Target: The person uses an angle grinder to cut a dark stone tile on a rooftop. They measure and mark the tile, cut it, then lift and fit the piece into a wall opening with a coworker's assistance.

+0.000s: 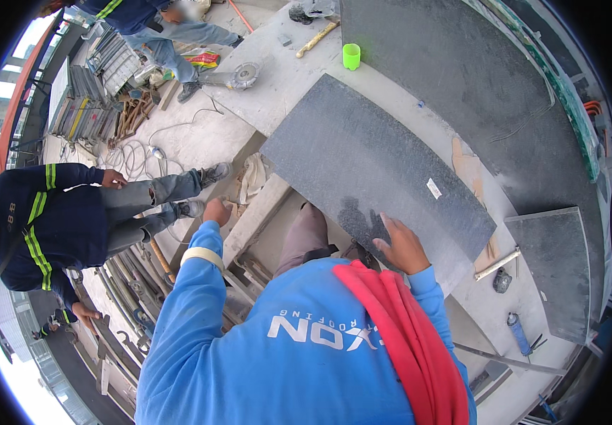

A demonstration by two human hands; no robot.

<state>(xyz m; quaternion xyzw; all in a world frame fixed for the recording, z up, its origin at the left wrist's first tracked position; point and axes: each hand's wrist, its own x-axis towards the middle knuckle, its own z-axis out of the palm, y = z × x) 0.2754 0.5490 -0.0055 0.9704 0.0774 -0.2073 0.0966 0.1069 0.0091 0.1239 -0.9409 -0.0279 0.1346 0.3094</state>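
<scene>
A large dark grey stone slab (373, 166) lies at a slant in front of me, with a small white label (433, 188) on its face. My right hand (403, 244) rests near its front edge, fingers spread, beside a dark damp-looking patch (354, 218). Off to the left, my left hand (217, 211) is held near a pale beam (257, 216), its fingers curled; whatever may be inside them is hidden. On my right shoulder hangs a red cloth (405, 333) over the blue sleeve.
More dark slabs (455, 78) stand along the right. A lime green cup (351, 57), a caulking gun (522, 333) and a roller-like stick (497, 263) sit around. An angle grinder (242, 76) lies near one co-worker (171, 35); another co-worker (58, 219) stands left beside piled metal bars (139, 283).
</scene>
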